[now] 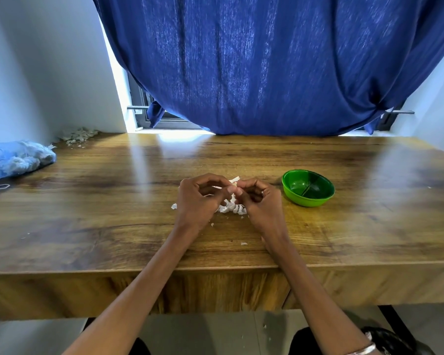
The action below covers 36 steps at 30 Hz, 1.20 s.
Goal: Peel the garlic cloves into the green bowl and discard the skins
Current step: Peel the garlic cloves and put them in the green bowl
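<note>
Both my hands meet over the middle of the wooden table (113, 201). My left hand (199, 198) and my right hand (256, 198) have curled fingers and pinch one garlic clove (233, 188) between their fingertips, with a strip of white skin (235, 179) sticking up from it. Beneath the hands lies a small heap of garlic cloves (232, 208) with loose white skins. The green bowl (308, 192) stands just right of my right hand and looks empty.
A blue mesh bag (16, 158) lies at the table's left edge. A pile of dry skins (78, 135) sits in the far left corner. Skin flakes (244, 243) dot the table near its front edge. A blue curtain (267, 65) hangs behind.
</note>
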Each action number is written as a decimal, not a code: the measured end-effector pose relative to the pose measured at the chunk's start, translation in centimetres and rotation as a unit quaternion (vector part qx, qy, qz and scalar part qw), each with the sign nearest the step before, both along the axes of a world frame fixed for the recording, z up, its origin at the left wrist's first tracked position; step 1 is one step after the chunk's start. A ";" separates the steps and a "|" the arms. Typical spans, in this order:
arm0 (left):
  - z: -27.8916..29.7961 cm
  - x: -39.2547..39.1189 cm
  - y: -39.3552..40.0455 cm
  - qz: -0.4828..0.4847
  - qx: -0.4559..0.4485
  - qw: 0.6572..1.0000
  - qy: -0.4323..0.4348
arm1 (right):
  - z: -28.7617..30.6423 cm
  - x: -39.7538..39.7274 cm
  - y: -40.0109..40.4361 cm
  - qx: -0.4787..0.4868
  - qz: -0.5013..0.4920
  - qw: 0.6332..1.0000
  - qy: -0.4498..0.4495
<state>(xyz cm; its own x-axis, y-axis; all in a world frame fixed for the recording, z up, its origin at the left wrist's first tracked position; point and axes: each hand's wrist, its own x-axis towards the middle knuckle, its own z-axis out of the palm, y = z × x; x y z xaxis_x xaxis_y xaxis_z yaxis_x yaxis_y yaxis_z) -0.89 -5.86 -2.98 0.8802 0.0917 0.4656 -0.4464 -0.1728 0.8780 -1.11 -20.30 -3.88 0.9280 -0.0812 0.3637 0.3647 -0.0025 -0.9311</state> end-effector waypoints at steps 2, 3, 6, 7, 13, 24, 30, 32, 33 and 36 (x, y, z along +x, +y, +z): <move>-0.1 0.1 0.1 -0.006 0.012 1.000 0.006 | 0.0 0.0 0.1 -0.011 0.001 1.000 -0.007; -0.2 0.3 0.1 -0.008 0.020 1.000 0.010 | 0.0 0.0 0.1 -0.022 0.001 1.000 -0.011; -0.6 0.6 0.2 -0.015 0.049 0.999 0.007 | -0.2 0.2 0.1 -0.050 -0.002 0.998 -0.025; -0.6 0.7 0.2 -0.017 0.058 0.998 0.005 | -0.2 0.2 0.1 -0.059 -0.003 0.998 -0.029; -0.7 0.7 0.4 -0.014 0.115 0.993 -0.025 | -0.4 0.2 0.1 -0.099 -0.004 0.994 -0.036; -0.8 0.6 0.4 0.012 0.103 0.994 -0.024 | -0.7 0.4 0.3 -0.145 -0.052 0.987 -0.047; -1.1 0.8 0.5 0.039 0.160 0.985 -0.054 | -0.8 0.5 0.5 -0.182 -0.090 0.978 -0.050; -1.3 0.9 0.4 0.048 0.181 0.980 -0.067 | -0.9 0.6 0.5 -0.196 -0.101 0.974 -0.050; -1.3 1.0 0.4 0.051 0.189 0.978 -0.069 | -0.8 0.5 0.5 -0.200 -0.103 0.973 -0.049; -1.2 1.1 0.5 0.058 0.223 0.970 -0.082 | -0.8 0.4 0.6 -0.223 -0.111 0.967 -0.051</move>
<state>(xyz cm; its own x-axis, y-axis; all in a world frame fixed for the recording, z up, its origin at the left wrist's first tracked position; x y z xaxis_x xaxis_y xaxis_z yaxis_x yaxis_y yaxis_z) 0.20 -5.38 -4.21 0.7864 -0.0558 0.6152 -0.5286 -0.5761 0.6235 -0.74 -19.66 -4.71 0.8633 -0.0884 0.4969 0.3984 -0.4850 -0.7785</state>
